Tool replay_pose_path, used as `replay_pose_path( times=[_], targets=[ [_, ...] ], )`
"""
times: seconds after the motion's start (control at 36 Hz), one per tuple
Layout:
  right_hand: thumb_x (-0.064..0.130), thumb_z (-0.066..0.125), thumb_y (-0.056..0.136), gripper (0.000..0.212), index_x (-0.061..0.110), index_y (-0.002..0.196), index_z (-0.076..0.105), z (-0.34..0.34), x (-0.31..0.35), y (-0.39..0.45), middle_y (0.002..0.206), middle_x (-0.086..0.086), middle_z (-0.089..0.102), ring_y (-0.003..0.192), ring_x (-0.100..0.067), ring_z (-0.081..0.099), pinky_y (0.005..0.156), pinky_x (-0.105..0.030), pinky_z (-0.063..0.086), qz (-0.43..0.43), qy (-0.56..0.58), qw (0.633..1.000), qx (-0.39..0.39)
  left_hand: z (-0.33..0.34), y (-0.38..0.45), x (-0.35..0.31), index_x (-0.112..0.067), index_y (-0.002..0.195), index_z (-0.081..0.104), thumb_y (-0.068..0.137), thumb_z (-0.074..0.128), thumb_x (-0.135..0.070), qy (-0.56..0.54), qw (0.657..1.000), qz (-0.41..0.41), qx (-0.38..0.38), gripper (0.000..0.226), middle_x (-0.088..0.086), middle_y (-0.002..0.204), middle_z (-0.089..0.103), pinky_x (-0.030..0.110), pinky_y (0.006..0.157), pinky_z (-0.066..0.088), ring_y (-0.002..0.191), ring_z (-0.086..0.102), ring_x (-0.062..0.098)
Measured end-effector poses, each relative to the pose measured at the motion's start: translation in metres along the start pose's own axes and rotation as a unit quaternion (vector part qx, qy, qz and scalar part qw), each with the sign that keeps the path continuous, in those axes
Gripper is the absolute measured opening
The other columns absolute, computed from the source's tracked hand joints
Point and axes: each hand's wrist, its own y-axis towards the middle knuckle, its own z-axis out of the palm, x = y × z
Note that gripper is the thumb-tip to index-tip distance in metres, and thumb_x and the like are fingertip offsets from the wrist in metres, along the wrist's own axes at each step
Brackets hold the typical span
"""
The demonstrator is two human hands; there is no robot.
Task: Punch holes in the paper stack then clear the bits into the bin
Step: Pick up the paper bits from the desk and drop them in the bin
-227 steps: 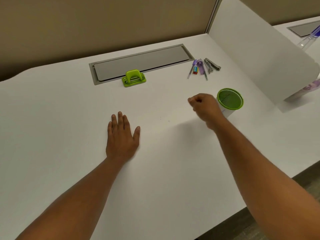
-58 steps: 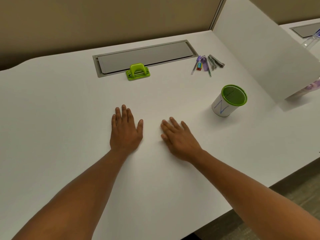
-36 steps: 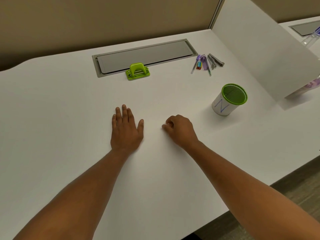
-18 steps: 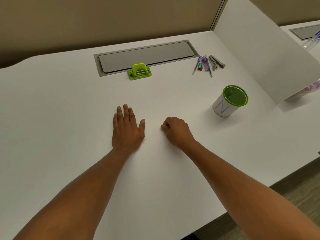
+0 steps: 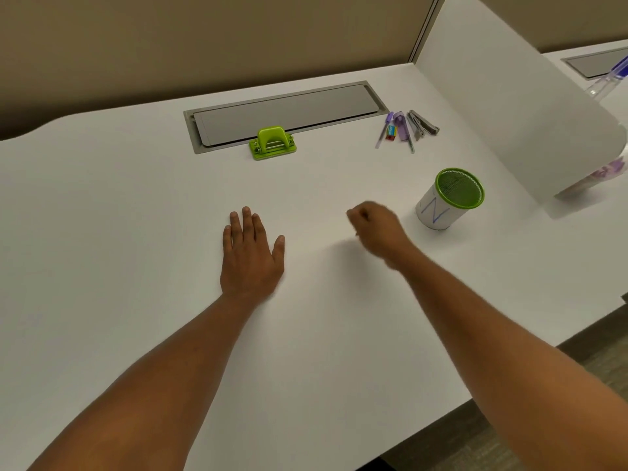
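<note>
The left hand (image 5: 251, 256) lies flat on the white desk (image 5: 119, 232), fingers straight. Beyond it, a green hole punch (image 5: 272, 143) sits at the edge of the grey cable tray lid (image 5: 289, 113). The right hand (image 5: 377, 229) hovers with fingers curled; whether it pinches paper bits is unclear. Pens and a stapler (image 5: 404, 127) lie farther back. The green-rimmed mesh bin (image 5: 450, 198), wrapped in white paper, stands just right of that hand; its contents cannot be made out.
</note>
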Motion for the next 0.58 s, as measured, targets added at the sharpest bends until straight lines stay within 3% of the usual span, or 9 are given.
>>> replay_pose_path(
  times=[0.14, 0.28, 0.36, 0.47, 0.58],
  targets=[
    [0.026, 0.051, 0.096, 0.034, -0.004, 0.082, 0.061, -0.067, 0.006, 0.012, 0.067, -0.004, 0.061, 0.066, -0.018, 0.056, 0.066, -0.031, 0.042, 0.014, 0.066, 0.995, -0.075, 0.001, -0.001, 0.000, -0.001, 0.154, 0.018, 0.101, 0.016, -0.053, 0.003, 1.000, 0.002, -0.004, 0.074, 0.016, 0.164, 0.009, 0.045, 0.123, 0.006, 0.152, 0.003, 0.032],
    [0.024, 0.049, 0.092, 0.033, -0.004, 0.083, 0.063, -0.117, -0.005, 0.018, 0.082, -0.020, 0.069, 0.070, -0.025, 0.061, 0.073, -0.036, 0.049, 0.008, 0.012, 0.989, -0.144, -0.001, -0.002, 0.000, 0.001, 0.153, 0.021, 0.101, 0.019, -0.051, 0.011, 1.000, 0.005, -0.008, 0.073, 0.017, 0.163, 0.013, 0.045, 0.123, 0.009, 0.151, 0.007, 0.034],
    [0.023, 0.051, 0.090, 0.032, -0.007, 0.087, 0.062, -0.138, -0.018, 0.024, 0.089, -0.026, 0.064, 0.086, -0.039, 0.059, 0.076, -0.041, 0.049, 0.025, -0.019, 0.983, -0.181, -0.001, -0.002, -0.001, 0.001, 0.152, 0.022, 0.101, 0.021, -0.051, 0.012, 1.000, 0.006, -0.009, 0.073, 0.017, 0.162, 0.014, 0.046, 0.123, 0.010, 0.151, 0.008, 0.034],
    [0.024, 0.059, 0.087, 0.016, 0.011, 0.087, 0.068, -0.154, -0.041, 0.031, 0.088, -0.002, 0.064, 0.087, -0.019, 0.058, 0.073, -0.030, 0.046, 0.051, -0.025, 0.980, -0.193, 0.000, -0.001, -0.001, 0.001, 0.153, 0.022, 0.101, 0.021, -0.051, 0.008, 1.000, 0.006, -0.006, 0.073, 0.017, 0.163, 0.013, 0.046, 0.123, 0.009, 0.151, 0.007, 0.034],
    [0.016, 0.060, 0.084, 0.013, 0.009, 0.087, 0.071, -0.153, -0.064, 0.036, 0.090, -0.004, 0.067, 0.090, -0.024, 0.062, 0.076, -0.036, 0.054, 0.062, -0.088, 0.981, -0.164, 0.001, -0.002, 0.000, 0.002, 0.152, 0.023, 0.101, 0.023, -0.050, 0.011, 1.000, 0.008, -0.014, 0.073, 0.018, 0.162, 0.015, 0.046, 0.123, 0.010, 0.151, 0.009, 0.035]
  ],
)
